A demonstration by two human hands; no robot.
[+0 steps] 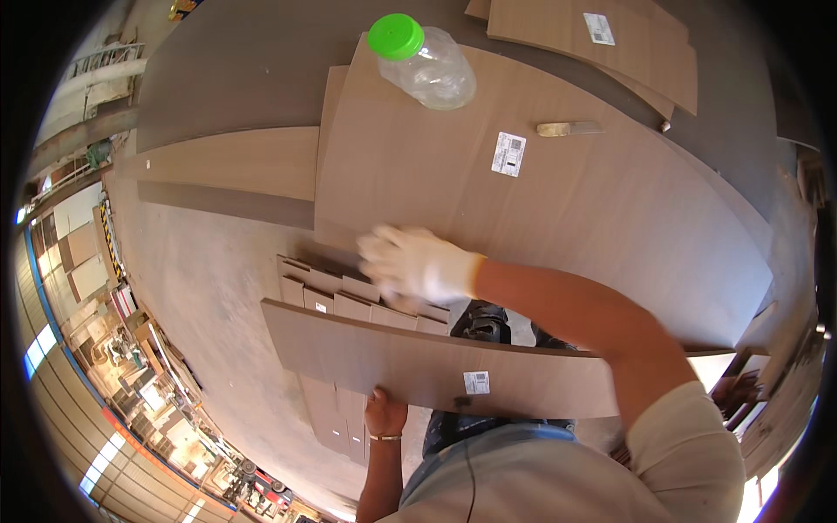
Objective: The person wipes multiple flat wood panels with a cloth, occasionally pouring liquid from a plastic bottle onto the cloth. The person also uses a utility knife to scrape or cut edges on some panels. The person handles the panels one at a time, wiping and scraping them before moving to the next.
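Note:
A long brown wood-grain panel [375, 344] with a white label is held on edge across my front. My left hand [384, 414], bare with a bracelet at the wrist, is closed on its lower edge; the fingers beyond the panel are hidden. Over the panel's far side reaches my right hand [417, 263], in a white work glove. Motion smears its fingers, so whether it holds anything is unclear. Ahead lies a wide brown panel [558, 227], also labelled. On it are a clear plastic jar [432, 74] with a green lid and a scraper-like blade with a pale handle [567, 129].
More labelled panels [602, 44] are piled at the far right, and narrower ones [235, 161] lie far left. Stacked boards [349, 301] rest low beneath the held panel. My dark shoes [484, 322] show on the floor. Workshop clutter [148, 383] lines the left side.

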